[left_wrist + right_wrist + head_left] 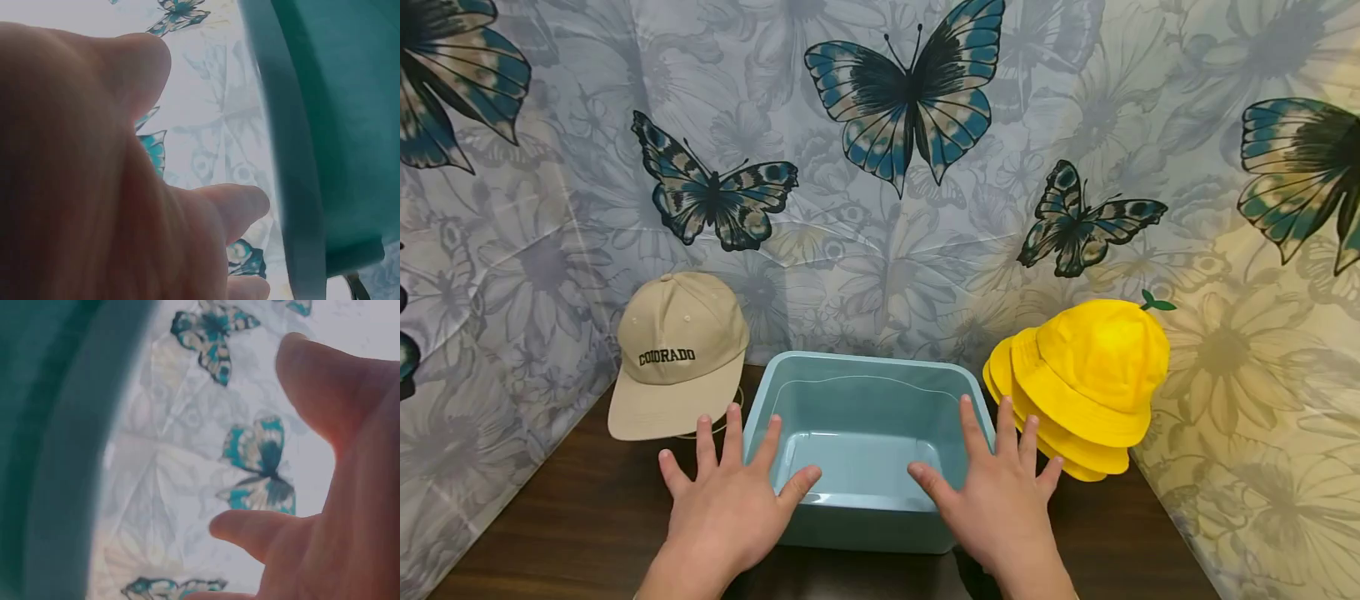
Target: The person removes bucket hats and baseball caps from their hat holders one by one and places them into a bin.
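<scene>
Zero grips right now: left hand (722, 512) and right hand (1003, 508) hold nothing, fingers straight and spread on both. Step, my read: ready pose ahead of any handling, no pick begun.

Layout, clock face centered on the pale blue tub (865, 529): cap (677, 333) between 9 and 10, brim toward 6; yellow hats (1101, 358) nested in a stack between 2 and 3, tilted, sprout on top. Tub stands open side up on the table (542, 517), mid-view.

Next move, I'd judge, calls for choosing a side: left is nearer the cap, right nearer the hats. Either way fingers need to reach past the tub rim and curl around a brim. Risk, probably: pinching one brim could drag the others in the stack.

Pose: left at 8 o'clock of the tub, right at 4, backs to the head camera. Fingers fan around 12; left thumb points about 2, right thumb about 10. Both wrist views show thumbs apart from the rim. Contact at the other fingertips: can't tell.
</scene>
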Motion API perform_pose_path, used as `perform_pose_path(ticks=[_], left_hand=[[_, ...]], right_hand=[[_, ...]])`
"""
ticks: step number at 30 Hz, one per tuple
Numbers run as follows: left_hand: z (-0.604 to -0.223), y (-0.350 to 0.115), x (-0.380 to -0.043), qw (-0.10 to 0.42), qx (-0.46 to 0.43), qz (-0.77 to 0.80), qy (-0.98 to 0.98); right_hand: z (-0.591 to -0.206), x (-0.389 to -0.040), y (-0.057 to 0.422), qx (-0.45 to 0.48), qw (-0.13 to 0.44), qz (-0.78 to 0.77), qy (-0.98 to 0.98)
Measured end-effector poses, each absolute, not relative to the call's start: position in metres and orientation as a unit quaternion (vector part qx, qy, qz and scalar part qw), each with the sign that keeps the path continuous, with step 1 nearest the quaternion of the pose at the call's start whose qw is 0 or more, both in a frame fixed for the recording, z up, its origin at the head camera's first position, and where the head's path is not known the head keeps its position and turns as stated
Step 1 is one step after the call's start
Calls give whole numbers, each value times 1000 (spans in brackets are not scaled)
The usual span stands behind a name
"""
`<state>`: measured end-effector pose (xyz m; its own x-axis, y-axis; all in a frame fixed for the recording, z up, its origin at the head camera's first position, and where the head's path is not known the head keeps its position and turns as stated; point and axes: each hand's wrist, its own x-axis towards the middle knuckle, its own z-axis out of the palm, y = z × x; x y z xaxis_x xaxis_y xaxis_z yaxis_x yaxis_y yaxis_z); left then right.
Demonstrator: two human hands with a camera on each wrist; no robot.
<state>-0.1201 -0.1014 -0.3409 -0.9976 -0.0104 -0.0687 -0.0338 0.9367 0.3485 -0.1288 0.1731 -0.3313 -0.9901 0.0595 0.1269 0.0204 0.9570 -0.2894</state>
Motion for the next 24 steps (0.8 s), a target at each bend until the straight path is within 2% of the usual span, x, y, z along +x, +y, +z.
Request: perform_pose_path(ticks=[5, 10, 24], left_hand=[[-339, -112, -121, 46, -23, 184, 982], [-338, -131, -122, 49, -40, 190, 980], [-345, -152, -125, 54, -59, 196, 977]], right_hand=[[-323, -131, 194, -14, 81, 181, -980], [-322, -133, 214, 13, 64, 259, -964], [-362, -151, 230, 73, 23, 461, -884]])
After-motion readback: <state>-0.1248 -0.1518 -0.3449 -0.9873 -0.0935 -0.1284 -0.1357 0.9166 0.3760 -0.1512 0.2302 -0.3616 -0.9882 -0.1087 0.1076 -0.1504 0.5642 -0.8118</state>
